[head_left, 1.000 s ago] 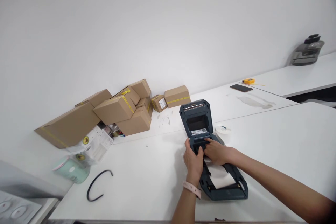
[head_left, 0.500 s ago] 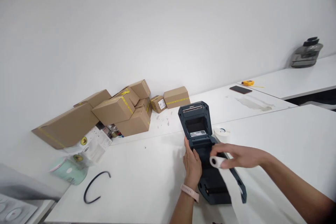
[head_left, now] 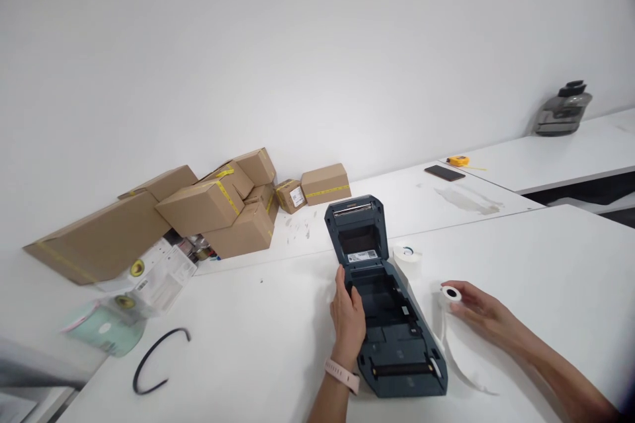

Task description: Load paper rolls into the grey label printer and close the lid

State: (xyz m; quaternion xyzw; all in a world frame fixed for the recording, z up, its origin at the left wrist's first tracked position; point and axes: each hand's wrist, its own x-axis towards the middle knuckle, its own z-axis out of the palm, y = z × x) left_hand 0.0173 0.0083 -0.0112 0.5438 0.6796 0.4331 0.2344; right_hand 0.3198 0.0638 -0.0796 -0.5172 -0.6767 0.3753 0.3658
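A dark label printer [head_left: 391, 344] stands on the white table with its lid [head_left: 358, 231] raised and its inside bare. My left hand [head_left: 348, 317], with a pink band at the wrist, grips the printer's left side, the thumb over the edge. To the right of the printer, my right hand [head_left: 476, 310] holds a small white label roll [head_left: 450, 295] between thumb and fingers. From this roll a loose strip of paper [head_left: 464, 360] hangs down and trails across the table. A second, wider white roll [head_left: 409, 261] lies behind the printer's right side.
Cardboard boxes [head_left: 203, 208] are stacked against the wall at the left. A mint-green container [head_left: 106, 329] and a curved black cable [head_left: 149, 357] lie nearer. At the back right are a phone [head_left: 445, 173], a yellow tape measure [head_left: 457, 161] and a grey jug [head_left: 564, 112].
My right hand has moved the small label roll out from over the printer's inside to its right, strip trailing. My left hand stays on the printer; the view has shifted slightly.
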